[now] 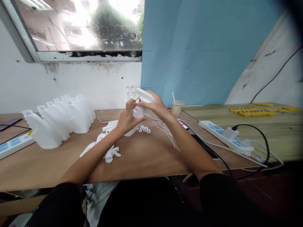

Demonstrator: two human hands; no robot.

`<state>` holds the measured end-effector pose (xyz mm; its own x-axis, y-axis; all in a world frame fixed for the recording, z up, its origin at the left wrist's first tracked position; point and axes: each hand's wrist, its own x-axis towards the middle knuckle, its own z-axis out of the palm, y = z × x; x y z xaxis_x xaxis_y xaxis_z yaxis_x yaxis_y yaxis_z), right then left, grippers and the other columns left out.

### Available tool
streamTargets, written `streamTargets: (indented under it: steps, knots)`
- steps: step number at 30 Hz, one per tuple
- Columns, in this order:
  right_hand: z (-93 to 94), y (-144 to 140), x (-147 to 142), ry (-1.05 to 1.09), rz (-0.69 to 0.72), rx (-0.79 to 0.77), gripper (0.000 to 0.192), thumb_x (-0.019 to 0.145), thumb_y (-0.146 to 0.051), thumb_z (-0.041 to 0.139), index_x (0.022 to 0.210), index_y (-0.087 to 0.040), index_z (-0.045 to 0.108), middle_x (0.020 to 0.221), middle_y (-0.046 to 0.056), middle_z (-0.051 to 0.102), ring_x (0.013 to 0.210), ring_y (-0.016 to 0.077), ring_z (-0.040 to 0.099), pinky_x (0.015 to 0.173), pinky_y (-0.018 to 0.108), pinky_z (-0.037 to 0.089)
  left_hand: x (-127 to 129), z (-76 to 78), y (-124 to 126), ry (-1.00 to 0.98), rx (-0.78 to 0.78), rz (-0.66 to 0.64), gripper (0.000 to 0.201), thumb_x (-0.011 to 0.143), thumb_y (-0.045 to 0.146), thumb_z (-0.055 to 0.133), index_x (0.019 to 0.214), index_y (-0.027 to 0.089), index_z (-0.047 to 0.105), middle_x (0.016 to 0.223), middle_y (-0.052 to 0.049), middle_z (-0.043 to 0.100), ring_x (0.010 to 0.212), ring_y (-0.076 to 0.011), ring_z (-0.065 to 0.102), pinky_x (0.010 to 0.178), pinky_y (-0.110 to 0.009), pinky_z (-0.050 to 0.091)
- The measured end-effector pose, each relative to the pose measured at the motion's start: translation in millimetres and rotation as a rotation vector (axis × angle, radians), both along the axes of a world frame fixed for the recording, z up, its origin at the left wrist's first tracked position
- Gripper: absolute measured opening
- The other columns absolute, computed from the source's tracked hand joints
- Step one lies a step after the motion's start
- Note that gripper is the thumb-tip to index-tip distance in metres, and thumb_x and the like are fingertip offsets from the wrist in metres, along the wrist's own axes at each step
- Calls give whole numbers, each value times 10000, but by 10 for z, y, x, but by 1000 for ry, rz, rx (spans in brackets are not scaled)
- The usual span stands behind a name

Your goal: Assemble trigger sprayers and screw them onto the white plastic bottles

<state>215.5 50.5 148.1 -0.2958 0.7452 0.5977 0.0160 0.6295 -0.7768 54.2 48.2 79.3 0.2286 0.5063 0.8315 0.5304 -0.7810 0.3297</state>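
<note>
Head view: left hand [126, 118] and right hand [153, 105] grip spray head [142, 102].

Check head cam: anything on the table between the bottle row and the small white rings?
Yes: loose white trigger sprayer heads lie between the bottle row and the rings, in the head view.

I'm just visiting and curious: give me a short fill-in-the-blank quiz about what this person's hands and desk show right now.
1. Both hands, left hand and right hand, hold a ____ plastic spray head.
2. The row of empty bottles stands to the person's ____.
3. The small washers lie on the wooden ____.
4. The flat parts at far right are ____ in colour.

Missing words: white; left; table; yellow
</note>
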Motion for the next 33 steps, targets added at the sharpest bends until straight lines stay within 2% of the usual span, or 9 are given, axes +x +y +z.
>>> streamTargets:
  steps: [4, 8, 11, 14, 17, 19, 25, 27, 33]
  knots:
    - [1, 73, -60, -92, -58, -35, 338, 600, -316, 791, 757, -178, 525, 696, -28, 521, 682, 142, 508, 593, 265, 405, 92, -120, 9, -102, -187, -16, 899, 651, 416, 823, 1312, 267, 232, 1229, -104, 545, 1050, -286, 633, 830, -439, 524]
    - [-141, 152, -156, -38, -41, -58, 355, 598, -358, 808, 743, -162, 550, 677, -25, 531, 674, 141, 517, 609, 275, 416, 71, -110, -29, -120, -229, 2, 849, 605, 444, 840, 1236, 213, 321, 1162, -120, 574, 1026, -280, 636, 797, -394, 511]
    - [-294, 186, -238, 145, 42, -88, 399, 619, -385, 807, 863, -178, 570, 768, -11, 591, 750, 159, 568, 673, 290, 476, -36, 40, -76, -144, -243, 11, 699, 712, 496, 748, 1184, 218, 315, 860, -18, 637, 721, -185, 647, 638, -308, 476]
    - [-432, 182, -317, 300, 153, -109, 424, 659, -413, 796, 915, -211, 526, 799, -15, 606, 742, 153, 595, 660, 285, 514, -181, 270, -143, -109, -225, 131, 437, 840, 514, 606, 1085, 228, 385, 546, 83, 530, 474, -135, 537, 542, -255, 390]
    - [-515, 145, -389, 323, 287, -142, 396, 740, -412, 749, 964, -232, 477, 766, -27, 610, 658, 150, 624, 571, 279, 524, -298, 506, -213, -71, -85, 347, 337, 859, 540, 567, 900, 218, 477, 463, 73, 448, 464, -134, 507, 536, -249, 349]
    - [-543, 111, -437, 319, 339, -143, 375, 770, -391, 727, 980, -234, 459, 745, -37, 612, 607, 142, 630, 527, 266, 519, -341, 646, -254, -76, -42, 399, 345, 859, 549, 564, 855, 207, 513, 488, 49, 473, 500, -136, 515, 549, -252, 356]
    - [-591, -9, -501, 364, 246, -152, 388, 744, -389, 752, 975, -203, 502, 769, -21, 634, 583, 116, 623, 538, 253, 533, -313, 895, -352, 27, -250, 65, 285, 826, 442, 611, 868, 162, 649, 761, -30, 667, 568, -120, 543, 568, -255, 412]
    - [-605, -37, -459, 368, 263, -176, 415, 722, -391, 774, 989, -191, 526, 786, -8, 645, 617, 124, 632, 575, 262, 546, -285, 911, -383, 33, -257, 47, 266, 813, 413, 620, 835, 153, 670, 736, -28, 664, 566, -121, 538, 565, -257, 409]
    - [-610, 1, -290, 333, 493, -307, 469, 683, -368, 805, 1025, -169, 553, 867, 34, 673, 749, 174, 674, 696, 321, 581, -299, 875, -413, 37, -247, 34, 249, 802, 405, 638, 820, 156, 650, 640, -2, 621, 527, -110, 515, 534, -244, 388]
